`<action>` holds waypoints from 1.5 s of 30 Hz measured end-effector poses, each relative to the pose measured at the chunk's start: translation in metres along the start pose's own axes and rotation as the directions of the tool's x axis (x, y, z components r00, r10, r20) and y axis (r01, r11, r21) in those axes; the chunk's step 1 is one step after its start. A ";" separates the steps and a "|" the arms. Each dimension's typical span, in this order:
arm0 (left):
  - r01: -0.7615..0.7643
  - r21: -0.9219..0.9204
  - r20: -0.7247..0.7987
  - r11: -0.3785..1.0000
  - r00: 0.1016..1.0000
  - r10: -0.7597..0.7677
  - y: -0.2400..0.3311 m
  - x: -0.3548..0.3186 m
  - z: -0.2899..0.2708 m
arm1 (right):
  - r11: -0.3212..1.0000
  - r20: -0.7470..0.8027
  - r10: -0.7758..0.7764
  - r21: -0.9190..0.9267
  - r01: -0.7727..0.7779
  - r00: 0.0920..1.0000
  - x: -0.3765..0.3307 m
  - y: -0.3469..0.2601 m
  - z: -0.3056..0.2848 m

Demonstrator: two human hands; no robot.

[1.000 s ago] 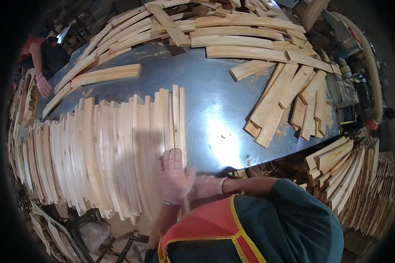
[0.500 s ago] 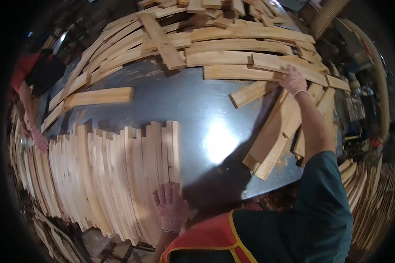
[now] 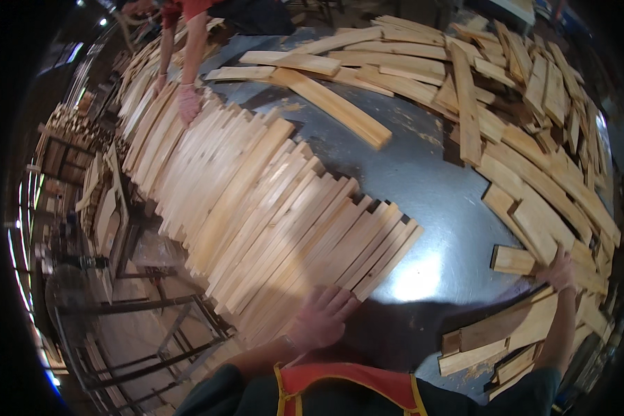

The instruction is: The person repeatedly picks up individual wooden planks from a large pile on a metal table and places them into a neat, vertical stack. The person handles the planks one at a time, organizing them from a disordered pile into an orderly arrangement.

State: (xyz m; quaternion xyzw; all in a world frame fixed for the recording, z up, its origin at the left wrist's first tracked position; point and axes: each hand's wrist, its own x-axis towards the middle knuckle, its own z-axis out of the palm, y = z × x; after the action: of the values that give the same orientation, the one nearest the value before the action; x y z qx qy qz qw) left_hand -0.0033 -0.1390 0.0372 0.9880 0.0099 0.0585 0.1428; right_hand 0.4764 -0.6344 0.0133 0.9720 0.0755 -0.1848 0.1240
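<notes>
My left hand (image 3: pixel 324 317), in a pale glove, lies with its fingers spread over the near right end of a long row of narrow wooden strips (image 3: pixel 243 201). The strips lie side by side, their far ends uneven. Out to the right, my right hand (image 3: pixel 558 272), also gloved, has its fingers closed on the edge of a wooden board (image 3: pixel 537 222) in the loose pile. The board's underside and some of my fingertips are hidden. Just left of that hand is a short board end (image 3: pixel 513 260).
Loose boards (image 3: pixel 423 66) spread along the table's far and right sides. A single board (image 3: pixel 336 107) lies across the dark metal tabletop (image 3: pixel 423 166). At the far left, a co-worker's gloved hand (image 3: pixel 188 104) rests on the strips. A metal frame (image 3: pixel 128 305) stands at left.
My view has turned left, bringing in more of the strip row and the co-worker. My left hand still lies on the strips, and my right hand is still at the board pile.
</notes>
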 end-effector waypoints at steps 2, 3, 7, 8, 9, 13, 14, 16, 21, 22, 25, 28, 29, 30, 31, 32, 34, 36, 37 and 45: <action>-0.001 -0.016 -0.024 1.000 1.000 0.000 0.002 -0.013 0.008 | 0.989 -0.116 -0.120 0.077 0.130 0.986 -0.018 0.009 0.024; 0.016 -0.023 -0.021 1.000 1.000 -0.016 0.002 -0.021 0.018 | 0.984 -0.071 -0.116 0.129 0.124 0.991 -0.050 -0.029 -0.010; -0.045 -0.021 -0.097 0.999 0.994 0.042 -0.010 -0.018 0.016 | 0.552 -0.127 -0.296 0.786 0.278 0.947 -0.089 -0.027 0.052; -0.059 -0.005 -0.090 0.998 0.994 0.058 -0.012 -0.021 0.015 | 0.254 -0.152 -0.316 0.937 0.238 0.937 -0.095 -0.025 0.077; -0.076 -0.004 -0.076 0.997 0.994 0.076 -0.014 -0.023 0.016 | 0.086 -0.137 -0.390 0.979 0.185 0.911 -0.120 -0.039 0.068; -0.045 -0.059 -0.073 0.997 0.996 0.041 -0.016 -0.030 0.023 | 0.011 0.075 -0.314 0.997 -0.075 0.946 -0.231 -0.154 0.041; -0.042 -0.062 -0.088 0.997 0.995 0.036 -0.017 -0.033 0.027 | -0.059 0.157 -0.286 0.982 -0.181 0.945 -0.258 -0.187 0.038; -0.027 -0.097 -0.117 0.995 0.993 0.016 -0.019 -0.051 0.024 | -0.272 0.137 -0.240 0.941 -0.202 0.961 -0.290 -0.236 0.078; 0.162 -0.193 -0.075 0.968 0.981 -0.179 -0.061 -0.145 -0.013 | -0.210 0.243 -0.265 0.930 -0.302 0.933 -0.361 -0.362 0.147; 0.215 -0.181 -0.070 0.960 0.970 -0.231 -0.073 -0.177 -0.016 | -0.143 0.193 -0.276 0.960 -0.239 0.941 -0.363 -0.369 0.149; 0.562 0.017 -0.161 0.827 0.818 -0.553 -0.097 -0.265 -0.010 | 0.006 0.171 -0.288 0.984 -0.177 0.942 -0.370 -0.375 0.114; 0.803 -0.408 -0.122 0.434 0.423 -0.898 -0.108 -0.292 -0.016 | -0.271 0.153 -0.204 0.940 -0.206 0.967 -0.352 -0.362 0.090; 0.726 -0.578 -0.128 0.372 0.369 -0.920 -0.113 -0.296 -0.011 | -0.184 0.179 -0.216 0.958 -0.220 0.960 -0.344 -0.361 0.089; 0.661 -0.709 -0.061 0.244 0.287 -0.956 -0.112 -0.298 -0.006 | -0.096 0.207 -0.224 0.968 -0.232 0.953 -0.335 -0.361 0.093; 0.564 -0.818 0.022 0.112 0.225 -0.974 -0.111 -0.290 0.000 | 0.264 0.173 -0.274 0.959 -0.099 0.946 -0.319 -0.362 0.103; 0.442 -0.897 0.111 -0.019 0.182 -0.977 -0.106 -0.278 -0.004 | 0.400 0.048 -0.402 0.907 0.128 0.914 -0.324 -0.369 0.102; 0.154 -0.950 0.289 -0.272 0.108 -0.951 -0.087 -0.254 -0.030 | 0.407 0.002 -0.483 0.886 0.222 0.876 -0.339 -0.387 0.099; -0.024 -0.888 0.456 -0.458 0.061 -0.888 -0.076 -0.246 -0.039 | 0.168 0.073 -0.371 0.986 -0.010 0.926 -0.372 -0.398 0.065; -0.043 -0.848 0.527 -0.528 0.043 -0.849 -0.074 -0.246 -0.032 | 0.181 0.163 -0.359 0.978 -0.103 0.919 -0.366 -0.394 0.067; 0.645 -0.764 0.584 0.013 0.702 -0.408 -0.030 -0.243 -0.026 | -0.003 -0.040 -0.075 0.999 0.040 0.996 -0.292 -0.361 0.116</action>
State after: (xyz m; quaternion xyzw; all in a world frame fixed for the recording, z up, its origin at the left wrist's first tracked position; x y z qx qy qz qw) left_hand -0.2478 -0.1115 0.0259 0.6136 0.3267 -0.1046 0.7112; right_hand 0.0985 -0.3494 -0.0577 0.7684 -0.0391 -0.2011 -0.6062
